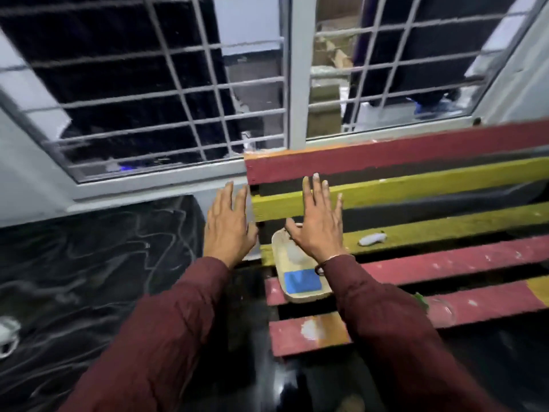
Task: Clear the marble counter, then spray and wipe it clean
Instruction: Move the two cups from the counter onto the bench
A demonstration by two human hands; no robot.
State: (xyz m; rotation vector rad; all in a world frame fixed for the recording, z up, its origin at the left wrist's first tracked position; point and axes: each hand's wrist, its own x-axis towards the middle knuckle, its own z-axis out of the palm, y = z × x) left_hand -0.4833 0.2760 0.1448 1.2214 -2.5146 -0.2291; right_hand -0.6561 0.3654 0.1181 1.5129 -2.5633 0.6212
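Note:
A dark marble counter (pixel 89 263) with pale veins fills the left and lower part of the head view. My left hand (pixel 227 224) hovers flat over its far right edge, fingers spread, holding nothing. My right hand (pixel 316 221) is also spread and empty, above a cream tray (pixel 289 263) that carries a blue sponge (pixel 303 281). The tray rests on a slatted rack (pixel 416 185) painted red and yellow. Both arms wear dark red sleeves.
A barred window (pixel 166 93) with a pale frame runs along the back. A small white scrap (pixel 371 239) lies on a yellow slat. A clear glass item (pixel 442 312) sits on a red slat at right. A white object (pixel 7 334) shows at the counter's left edge.

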